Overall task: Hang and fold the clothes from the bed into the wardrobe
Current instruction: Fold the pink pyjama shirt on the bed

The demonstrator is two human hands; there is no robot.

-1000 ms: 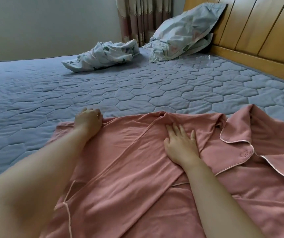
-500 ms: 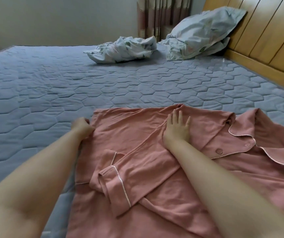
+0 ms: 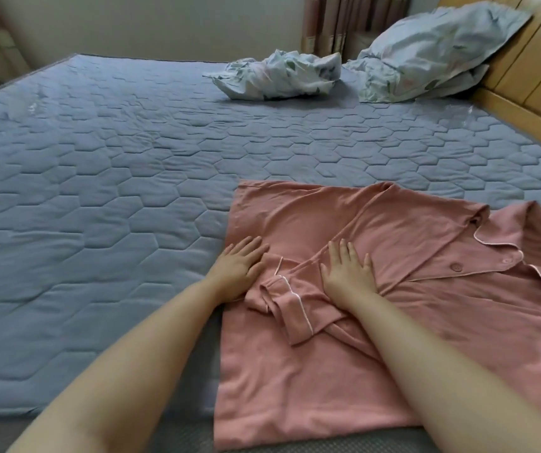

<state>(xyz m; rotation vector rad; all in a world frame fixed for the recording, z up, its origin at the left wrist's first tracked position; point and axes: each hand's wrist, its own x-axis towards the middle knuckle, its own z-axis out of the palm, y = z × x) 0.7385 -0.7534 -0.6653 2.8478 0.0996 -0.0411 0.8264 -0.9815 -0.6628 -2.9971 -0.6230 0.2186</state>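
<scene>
Pink pyjama shirt (image 3: 409,243): is lying spread on the near right part of the bed (image 3: 99,191), with its hem reaching the near edge of the mattress and its collar (image 3: 504,237) pointing right
Left side of the shirt: is lying folded inward, which gives a straight edge on the left; the sleeve (image 3: 292,308) with white piping is lying doubled back across the middle and bunching a little at the cuff
Left hand (image 3: 239,269): is pressing flat on the folded left edge, just beside the cuff, with fingers straight and gripping nothing
Right hand (image 3: 347,273): is resting flat just right of the cuff, with fingers spread over the sleeve fold and holding nothing
Step in hand: the person seems to be smoothing and flattening the first side fold
Progress: looking early, since the right half with the collar and button (image 3: 456,267) is lying unfolded and the wardrobe is not showing
Next move: is probably calling for tidying the bunched cuff, then bringing the right side and its sleeve over to match, keeping the left fold pinned so that the soft cloth is not sliding
Far end of the bed: crumpled bedding (image 3: 279,76) is lying beside a pillow (image 3: 432,50) that is leaning on the wooden headboard (image 3: 524,76), well apart from the shirt
</scene>
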